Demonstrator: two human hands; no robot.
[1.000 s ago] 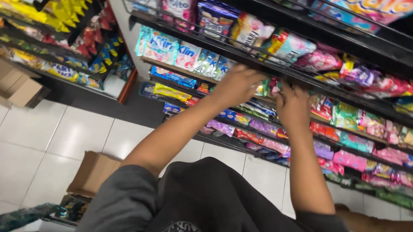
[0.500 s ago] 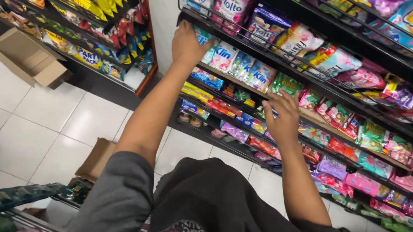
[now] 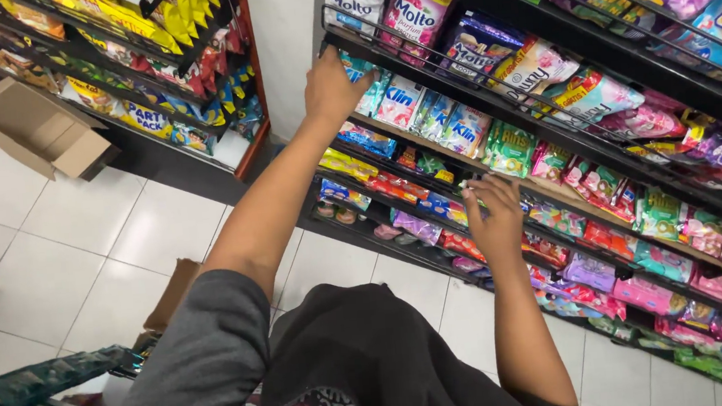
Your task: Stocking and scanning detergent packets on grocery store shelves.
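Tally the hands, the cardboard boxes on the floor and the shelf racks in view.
Hands: 2 (left hand, right hand)
Cardboard boxes: 2 (open box, box by the elbow)
Shelf racks: 2 (left rack, right rack)
Total: 6

My left hand (image 3: 335,83) reaches up to the black wire rail (image 3: 418,63) of a store shelf, fingers against the blue-and-white sachets (image 3: 404,103) hanging just beneath it. My right hand (image 3: 494,216) hovers lower, fingertips at a row of small green and pink packets (image 3: 549,160) along the next shelf edge; whether it grips one I cannot tell. Above the rail stand pink and purple refill pouches (image 3: 414,11). Both forearms are bare below grey sleeves (image 3: 192,366). To the left, an open cardboard box (image 3: 37,127) sits on the white tiled floor (image 3: 60,247) beside a rack of yellow snack bags (image 3: 145,22).
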